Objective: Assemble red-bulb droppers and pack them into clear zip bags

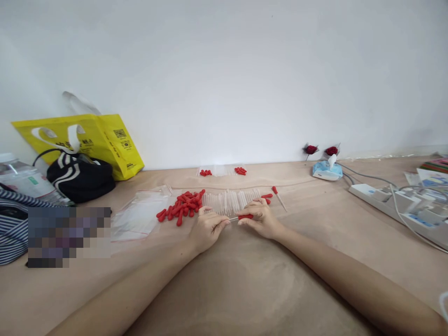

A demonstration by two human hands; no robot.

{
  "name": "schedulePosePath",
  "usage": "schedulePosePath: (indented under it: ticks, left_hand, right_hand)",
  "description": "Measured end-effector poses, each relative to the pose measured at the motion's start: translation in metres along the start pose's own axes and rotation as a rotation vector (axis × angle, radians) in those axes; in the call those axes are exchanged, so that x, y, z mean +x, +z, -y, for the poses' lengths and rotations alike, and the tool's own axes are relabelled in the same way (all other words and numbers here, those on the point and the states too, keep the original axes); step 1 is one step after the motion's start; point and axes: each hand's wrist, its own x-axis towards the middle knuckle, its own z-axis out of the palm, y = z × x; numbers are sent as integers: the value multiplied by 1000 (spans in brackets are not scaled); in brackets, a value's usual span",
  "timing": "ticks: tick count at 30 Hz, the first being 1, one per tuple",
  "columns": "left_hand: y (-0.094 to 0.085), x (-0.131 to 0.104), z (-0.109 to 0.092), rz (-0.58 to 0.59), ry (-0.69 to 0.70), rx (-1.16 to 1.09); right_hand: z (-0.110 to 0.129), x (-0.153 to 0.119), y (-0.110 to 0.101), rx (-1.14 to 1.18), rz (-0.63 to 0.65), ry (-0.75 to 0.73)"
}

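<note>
My left hand pinches a thin clear tube near the table's middle. Facing it, my right hand is closed on a red rubber bulb at the tube's right end. Just beyond both hands lies a row of clear tubes. A pile of red bulbs sits left of the row. To the right of the row, a dropper with a red bulb lies beside a few more red bulbs.
Clear zip bags lie left of the pile. Packed bags rest by the wall. A yellow bag and black pouch stand back left. Tissues and a power strip with cables are at right.
</note>
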Motion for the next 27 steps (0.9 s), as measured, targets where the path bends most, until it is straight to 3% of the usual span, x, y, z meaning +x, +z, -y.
schedulePosePath:
  ticks: [5, 9, 14, 18, 21, 23, 27]
  left_hand:
    - [-1, 1, -1, 26, -55, -36]
    - [-2, 2, -6, 52, -134, -104]
    - [-3, 4, -8, 45, -172, -162]
    - [-5, 5, -2, -13, -240, -120]
    - [-5, 5, 3, -39, -256, -38]
    - [-3, 5, 4, -30, -249, -6]
    - [-2, 5, 3, 2, -225, 18]
  right_hand:
    - [2, 1, 1, 235, -63, 200]
    - [11, 2, 14, 451, -108, 336]
    - [18, 11, 27, 560, -167, 343]
    - [-4, 26, -6, 288, -198, 399]
    - [-33, 29, -46, -192, -148, 650]
    - [-50, 25, -65, -300, -155, 725]
    - [-69, 14, -75, -430, -129, 805]
